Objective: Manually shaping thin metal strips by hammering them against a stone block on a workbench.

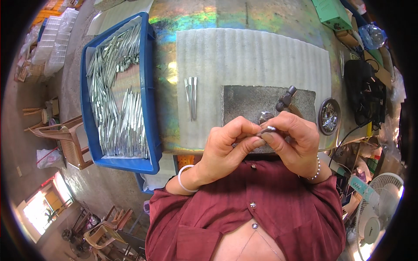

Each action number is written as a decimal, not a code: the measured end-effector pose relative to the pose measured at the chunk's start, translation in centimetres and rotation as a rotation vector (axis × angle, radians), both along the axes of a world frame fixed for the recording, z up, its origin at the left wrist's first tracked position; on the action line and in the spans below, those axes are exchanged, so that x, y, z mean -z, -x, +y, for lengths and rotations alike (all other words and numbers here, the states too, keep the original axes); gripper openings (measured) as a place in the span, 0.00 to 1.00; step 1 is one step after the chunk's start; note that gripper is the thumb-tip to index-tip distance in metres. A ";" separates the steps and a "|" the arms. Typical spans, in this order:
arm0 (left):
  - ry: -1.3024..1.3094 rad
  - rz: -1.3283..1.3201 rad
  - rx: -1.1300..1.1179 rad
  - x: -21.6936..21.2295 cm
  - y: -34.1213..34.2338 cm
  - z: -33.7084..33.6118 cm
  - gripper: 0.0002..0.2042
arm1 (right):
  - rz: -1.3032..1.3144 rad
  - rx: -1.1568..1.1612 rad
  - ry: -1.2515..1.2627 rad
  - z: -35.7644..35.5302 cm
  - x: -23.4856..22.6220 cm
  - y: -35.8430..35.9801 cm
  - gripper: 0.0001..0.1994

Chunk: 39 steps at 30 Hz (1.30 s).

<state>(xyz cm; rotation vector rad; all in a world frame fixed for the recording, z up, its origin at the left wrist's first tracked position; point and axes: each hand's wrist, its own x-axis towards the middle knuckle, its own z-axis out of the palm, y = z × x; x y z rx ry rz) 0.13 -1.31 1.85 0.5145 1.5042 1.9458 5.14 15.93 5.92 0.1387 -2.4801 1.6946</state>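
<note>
My left hand (235, 141) and my right hand (296, 137) meet in front of my chest, over the near edge of the bench. Thumbs and fingertips of both pinch a small, dark and silvery metal piece (271, 129); fingers cover much of it, and its exact kind is unclear. Just beyond my fingertips a shiny rounded metal thing (265, 116) shows, partly hidden. A hammer (285, 99) with a dark head lies on the dark grey slab (244, 98), its handle running behind my right hand. Several thin silver metal strips (191, 98) lie side by side on the white foam sheet (252, 52).
At left stands a blue tray (152, 91) full of similar strips. A round dark dish (329, 116) of small shiny parts sits at right, beside a black bag (363, 91). Farther off are a green box (332, 13), a plastic bottle (372, 35) and a fan (379, 209).
</note>
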 end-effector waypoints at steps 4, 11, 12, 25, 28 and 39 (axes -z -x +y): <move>0.059 0.100 0.035 -0.3 0.2 0.1 0.05 | -0.049 0.060 0.073 -0.3 0.2 -0.5 0.07; 0.037 0.067 0.089 -0.6 0.4 0.2 0.04 | -0.186 0.098 0.248 -0.3 0.2 -0.4 0.05; 0.014 -0.023 0.117 -0.5 0.3 0.3 0.04 | -0.189 0.099 0.248 -0.3 0.3 -0.4 0.05; -0.047 -0.088 0.079 -0.1 -0.7 0.6 0.03 | -0.139 0.120 0.227 -0.1 0.6 -0.8 0.06; 0.026 0.074 0.116 -0.6 -0.4 0.6 0.02 | -0.074 0.097 0.121 0.0 0.4 -0.8 0.05; 0.230 -0.326 0.319 -0.4 1.1 0.1 0.07 | -0.581 0.090 0.689 0.6 2.7 0.6 0.08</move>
